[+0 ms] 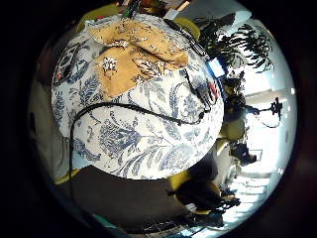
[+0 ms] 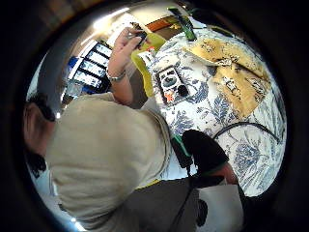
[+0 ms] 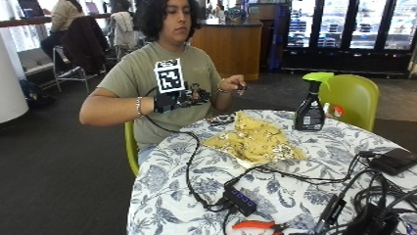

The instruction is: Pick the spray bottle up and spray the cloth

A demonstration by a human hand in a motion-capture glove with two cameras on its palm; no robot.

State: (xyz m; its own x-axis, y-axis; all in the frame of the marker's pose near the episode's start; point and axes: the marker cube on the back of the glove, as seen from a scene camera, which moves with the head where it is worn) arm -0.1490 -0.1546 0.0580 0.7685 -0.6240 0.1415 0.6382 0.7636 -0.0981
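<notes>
I see the person seated at 11 o'clock of the table [image 3: 196, 161], gloved right hand [image 3: 171, 102] raised at chest height, well apart from the bottle [image 3: 310, 108] standing upright at 1 o'clock. The cloth [image 3: 257, 139] lies crumpled mid-table, just beside the bottle. I count 1 hub [image 3: 240, 199] at 6 o'clock.

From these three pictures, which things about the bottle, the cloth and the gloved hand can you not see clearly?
- Bottle: its label is too small to read in the outside view, and it barely shows in the palm views.
- Cloth: folded, so its underside is hidden in every view.
- Right hand: the marker cube covers part of it in the outside view; whether its fingers are curled is unclear.
</notes>
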